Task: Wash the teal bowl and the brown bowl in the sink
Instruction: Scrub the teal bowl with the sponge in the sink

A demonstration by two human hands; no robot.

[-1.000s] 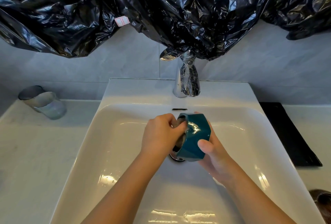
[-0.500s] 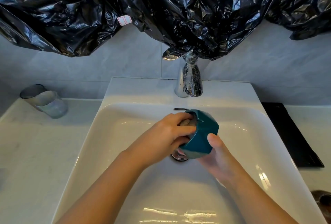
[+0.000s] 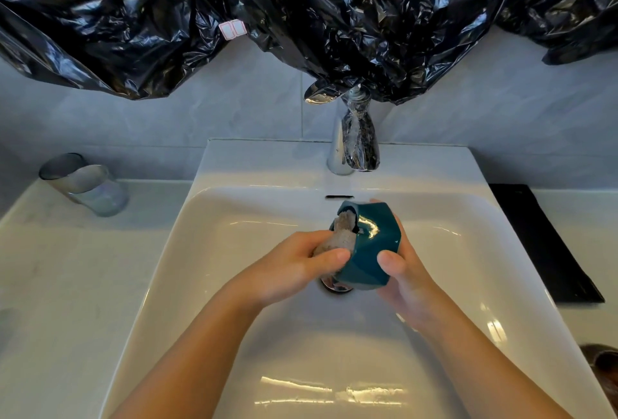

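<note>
Over the drain of the white sink my right hand grips the faceted teal bowl, tipped on its side with its mouth facing left. My left hand holds a grey-beige sponge whose end is pushed into the bowl's opening. The brown bowl shows only in part at the frame's lower right edge, on the counter.
A chrome faucet stands behind the basin, under hanging black plastic sheeting. Two glass tumblers sit on the left counter. A black mat lies on the right counter. The metal drain is below the bowl.
The bowl has turned in my right hand and its mouth now shows more. My left hand has drawn back a little, so that the sponge shows at the bowl's opening.
</note>
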